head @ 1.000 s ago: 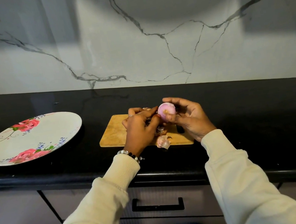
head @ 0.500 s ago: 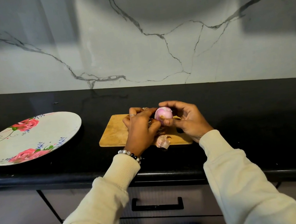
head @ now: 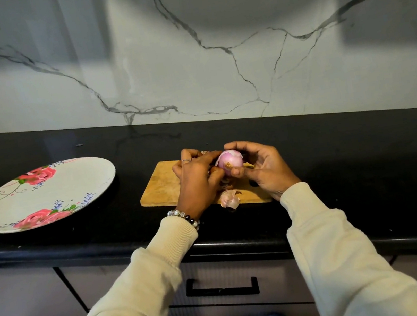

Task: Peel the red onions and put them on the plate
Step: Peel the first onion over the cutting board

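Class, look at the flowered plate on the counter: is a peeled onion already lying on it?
No. The plate shows only its painted roses, while the onion is held between both hands above the cutting board.

A single head-worn camera is looking forward and down from the person's own standpoint, facing the marbled wall (head: 212, 49) square on. It is sitting above and just behind the front edge of the black desk (head: 336, 155), so both sleeves are running in from the bottom corners and the two hands (head: 197, 178) are meeting near the centre of the frame, close to the lens. The wide angle is bowing the desk's edge and is taking in the flowered plate (head: 45, 193) at far left and the drawer fronts (head: 222, 291) below. No second view is sharing the scene.
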The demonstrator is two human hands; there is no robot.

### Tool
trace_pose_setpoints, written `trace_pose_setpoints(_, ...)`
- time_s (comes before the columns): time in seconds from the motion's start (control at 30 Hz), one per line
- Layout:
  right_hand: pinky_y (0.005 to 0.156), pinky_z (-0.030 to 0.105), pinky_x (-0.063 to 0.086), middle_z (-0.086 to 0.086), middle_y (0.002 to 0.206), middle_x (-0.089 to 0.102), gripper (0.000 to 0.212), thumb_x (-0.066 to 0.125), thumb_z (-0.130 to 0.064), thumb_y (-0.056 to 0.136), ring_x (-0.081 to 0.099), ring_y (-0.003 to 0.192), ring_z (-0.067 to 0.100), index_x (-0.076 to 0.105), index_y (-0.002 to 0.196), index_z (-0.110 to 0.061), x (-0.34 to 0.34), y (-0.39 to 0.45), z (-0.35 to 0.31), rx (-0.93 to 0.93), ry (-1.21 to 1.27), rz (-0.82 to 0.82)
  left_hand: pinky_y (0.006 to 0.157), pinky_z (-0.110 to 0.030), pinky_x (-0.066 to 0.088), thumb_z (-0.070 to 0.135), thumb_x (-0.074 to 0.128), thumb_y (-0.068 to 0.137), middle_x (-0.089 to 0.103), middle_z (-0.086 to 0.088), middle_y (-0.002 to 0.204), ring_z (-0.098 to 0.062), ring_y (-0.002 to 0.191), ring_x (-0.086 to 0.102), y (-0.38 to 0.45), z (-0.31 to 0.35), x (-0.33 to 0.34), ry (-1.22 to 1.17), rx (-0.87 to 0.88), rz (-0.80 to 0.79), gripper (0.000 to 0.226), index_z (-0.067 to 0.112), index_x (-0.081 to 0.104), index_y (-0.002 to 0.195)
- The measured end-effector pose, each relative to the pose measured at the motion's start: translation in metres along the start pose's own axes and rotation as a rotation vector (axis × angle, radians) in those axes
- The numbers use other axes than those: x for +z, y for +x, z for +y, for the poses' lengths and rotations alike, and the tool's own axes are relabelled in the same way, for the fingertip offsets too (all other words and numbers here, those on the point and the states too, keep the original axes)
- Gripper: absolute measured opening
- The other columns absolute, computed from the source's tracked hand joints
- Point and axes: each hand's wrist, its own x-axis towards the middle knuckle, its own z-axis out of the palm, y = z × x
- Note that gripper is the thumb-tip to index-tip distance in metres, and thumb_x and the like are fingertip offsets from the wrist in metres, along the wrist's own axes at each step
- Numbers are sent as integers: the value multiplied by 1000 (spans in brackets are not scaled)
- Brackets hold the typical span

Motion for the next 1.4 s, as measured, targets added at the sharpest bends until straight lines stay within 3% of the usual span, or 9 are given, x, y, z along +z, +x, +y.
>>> trace_pose_setpoints(0.2,93,35,56,-2,118,69,41,75,1,80,62,118,20,70,112,-23,2,0,4,4,67,-32,94,-49,44,8,63,88,40,1,105,-29,106,49,5,-10,3,-86,-74,140,25,18,73,108)
trace_pose_setpoints(0.4,91,33,56,6,120,69,41,74,-2,80,64,117,24,67,118,-16,-1,3,6,-19,149,30,94,-54,45,24,59,90,53,17,94,-21,107,52,3,-10,5,-184,-45,125,28,24,71,116)
trace_pose_setpoints(0.53,96,39,55,8,118,70,45,73,-9,77,65,115,28,65,120,-11,-1,4,5,-9,253,52,91,-43,51,29,55,95,68,0,102,-9,99,56,6,-16,7,-284,-71,138,24,25,71,113)
trace_pose_setpoints(0.63,92,40,58,7,116,70,44,69,-7,79,66,113,29,63,123,-8,-1,3,3,18,302,31,85,-19,51,19,57,97,64,-9,105,0,92,57,7,-15,6,-304,-70,163,21,20,71,113)
trace_pose_setpoints(0.8,76,33,61,8,114,70,40,61,-4,83,69,105,27,59,124,-4,1,2,-4,59,435,14,84,-36,57,12,56,97,67,-10,102,-17,92,67,7,-15,5,-511,-109,147,17,19,71,103)
trace_pose_setpoints(1.0,82,43,61,16,115,70,43,62,-8,82,69,105,38,58,124,-2,-5,5,-5,67,574,77,68,-30,56,8,48,100,67,-16,92,-16,75,66,7,-4,-1,-986,-302,147,17,4,64,94)
trace_pose_setpoints(1.1,81,44,61,17,116,70,57,73,-18,71,69,104,38,59,124,-3,-6,6,-5,88,546,129,77,-28,53,12,56,94,70,-5,97,-20,91,63,6,-16,5,-526,-69,185,16,13,71,101)
trace_pose_setpoints(1.2,81,40,61,10,106,74,46,70,-15,75,71,100,31,62,119,-5,-6,6,-3,108,479,174,74,-24,42,10,57,86,69,-6,98,-23,90,56,6,-20,12,-40,214,137,32,17,71,114)
trace_pose_setpoints(1.4,75,32,60,7,102,74,19,60,-5,92,70,95,23,67,110,-6,-10,6,-1,132,409,288,80,-32,45,14,66,87,70,-6,108,-25,96,59,8,-24,15,90,255,107,32,15,68,119)
